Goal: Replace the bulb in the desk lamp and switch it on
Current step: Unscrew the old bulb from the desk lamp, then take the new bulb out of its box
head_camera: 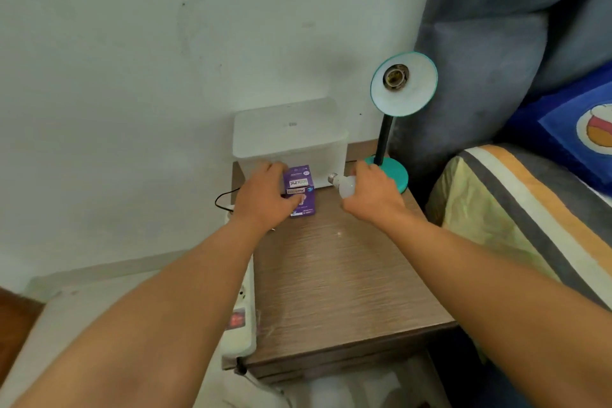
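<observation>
A teal desk lamp [402, 84] stands at the back right of a wooden bedside table [337, 278]. Its shade tilts toward me and its socket [395, 76] holds no bulb. My right hand [372, 195] grips a white bulb [344, 187] just left of the lamp's round base [395, 174], with the metal screw cap pointing left. My left hand [261, 197] is closed around a purple bulb box [303, 190] that stands on the table a short way left of the bulb.
A translucent white plastic container [291, 139] stands behind the box, against the wall. A white power strip [243, 318] with a red switch lies along the table's left edge, with a black cable near it. A bed with a striped cover [516, 209] borders the right side.
</observation>
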